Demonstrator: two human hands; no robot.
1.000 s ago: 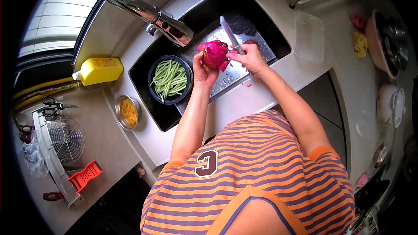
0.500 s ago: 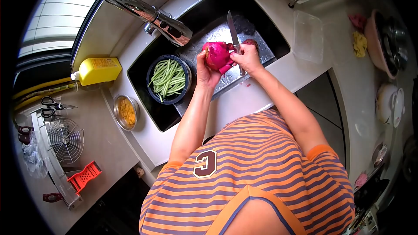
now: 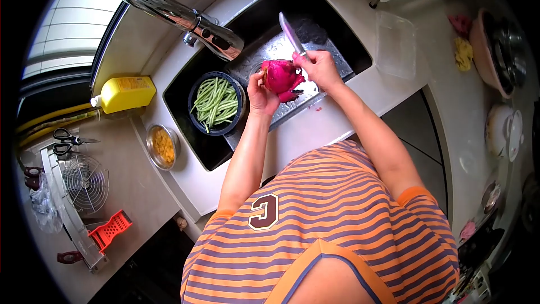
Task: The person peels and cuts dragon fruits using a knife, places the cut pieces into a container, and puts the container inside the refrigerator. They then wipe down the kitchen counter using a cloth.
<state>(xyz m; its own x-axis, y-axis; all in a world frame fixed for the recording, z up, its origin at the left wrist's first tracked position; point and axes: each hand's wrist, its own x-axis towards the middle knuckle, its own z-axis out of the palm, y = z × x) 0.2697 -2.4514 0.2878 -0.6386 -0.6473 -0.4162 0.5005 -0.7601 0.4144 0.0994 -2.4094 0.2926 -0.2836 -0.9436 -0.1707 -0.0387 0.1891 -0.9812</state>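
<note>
Over the sink, my left hand (image 3: 262, 97) holds a magenta dragon fruit (image 3: 280, 76) from its left side and below. A strip of its skin hangs at the lower right. My right hand (image 3: 322, 71) is closed on the handle of a knife (image 3: 291, 32), whose blade points up and away from me, just beyond the fruit. The blade looks apart from the fruit. Beneath both hands lies a wet metal tray (image 3: 281, 117). Left of my left hand, a round dark bowl (image 3: 242, 105) holds green beans (image 3: 215, 103).
The faucet (image 3: 185, 18) reaches over the sink from the upper left. A metal bowl of orange pieces (image 3: 163, 146), a yellow bottle (image 3: 128, 93), scissors (image 3: 72, 140) and a red grater (image 3: 111, 229) lie left. At right are a clear plastic container (image 3: 396, 46) and a pink basin (image 3: 487, 56).
The knife has swung from beside the fruit to a leftward tilt, and my right hand has risen slightly. The skin strip now hangs lower from the fruit.
</note>
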